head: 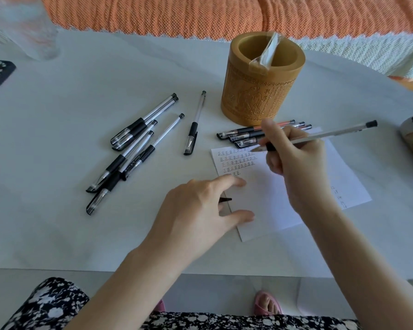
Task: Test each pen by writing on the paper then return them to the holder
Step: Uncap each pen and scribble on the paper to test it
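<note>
At the white table [81,234], by its near edge, a person sat over a sheet of paper [267,210].

- Right hand [296,160]: fingers curled round an uncapped pen [332,133] in a writing grip. The tip was at the paper's top edge, beside the first of the rows of characters [236,161]. I could not tell whether it touched.
- Left hand [196,210]: fingers spread and fairly straight, forefinger and thumb pressing the paper's left edge. A small black piece [225,199] showed under the palm, probably the cap. Whether it was pinched I could not tell.
- Carved bamboo holder [258,98]: upright beyond the paper, with no pen visible inside, only a clear wrapper [267,52].
- Three pens [243,135] lay capped between holder and paper. A single pen [194,126] lay left of those, and a loose heap of pens [131,148] farther left.

Judgement: the step was testing this pen. To do it well, the tip wanted carrying down to the blank space after the last short row, so the fresh mark could be read apart from the others. The left hand should pin the sheet flat while a light, even stroke was made. Then cap it and stand it in the holder, away from the untested ones.
</note>
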{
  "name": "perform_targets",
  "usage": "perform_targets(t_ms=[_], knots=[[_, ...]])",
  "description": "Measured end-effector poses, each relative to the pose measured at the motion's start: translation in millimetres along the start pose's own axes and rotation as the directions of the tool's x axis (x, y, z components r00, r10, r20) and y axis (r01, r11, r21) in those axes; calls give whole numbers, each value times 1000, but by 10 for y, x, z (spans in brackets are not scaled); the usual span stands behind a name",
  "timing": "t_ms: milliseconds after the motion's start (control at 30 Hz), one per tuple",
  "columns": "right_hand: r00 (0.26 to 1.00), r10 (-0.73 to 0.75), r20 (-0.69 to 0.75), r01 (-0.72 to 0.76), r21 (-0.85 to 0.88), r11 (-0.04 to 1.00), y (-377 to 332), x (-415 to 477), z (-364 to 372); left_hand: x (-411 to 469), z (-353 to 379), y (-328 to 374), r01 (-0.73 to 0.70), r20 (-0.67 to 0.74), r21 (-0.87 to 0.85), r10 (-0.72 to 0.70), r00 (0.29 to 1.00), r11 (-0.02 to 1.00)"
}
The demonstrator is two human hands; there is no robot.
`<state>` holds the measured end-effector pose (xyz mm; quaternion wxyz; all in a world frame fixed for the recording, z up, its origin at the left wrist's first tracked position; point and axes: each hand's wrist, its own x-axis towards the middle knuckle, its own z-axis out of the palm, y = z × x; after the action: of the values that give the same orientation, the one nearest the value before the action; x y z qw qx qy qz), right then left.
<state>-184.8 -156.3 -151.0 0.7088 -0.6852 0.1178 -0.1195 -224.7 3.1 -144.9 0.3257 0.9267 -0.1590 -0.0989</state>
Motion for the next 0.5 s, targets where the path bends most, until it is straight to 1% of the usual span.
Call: perform_targets(t_ms=[100,167,200,267,367,500], knots=[[986,117,115,-137,181,974,-93,-8,-74,6,-33,1,-15,-46,-252,3,999,968],[971,145,190,-192,256,948,-144,-42,-100,7,-67,17,7,1,-400,-7,1000,916],[965,143,219,-198,255,946,-164,-68,-103,5,-77,24,17,29,-446,-5,1000,895],[958,127,258,-180,190,965,-172,-115,-101,6,-79,32,29,61,-500,2,998,866],[945,105,310,-126,49,991,-147,-177,-78,13,-59,27,30,69,-509,7,998,860],[932,86,351,-84,-20,996,-142,-237,-34,18,-34,42,19,86,-483,25,996,876]])
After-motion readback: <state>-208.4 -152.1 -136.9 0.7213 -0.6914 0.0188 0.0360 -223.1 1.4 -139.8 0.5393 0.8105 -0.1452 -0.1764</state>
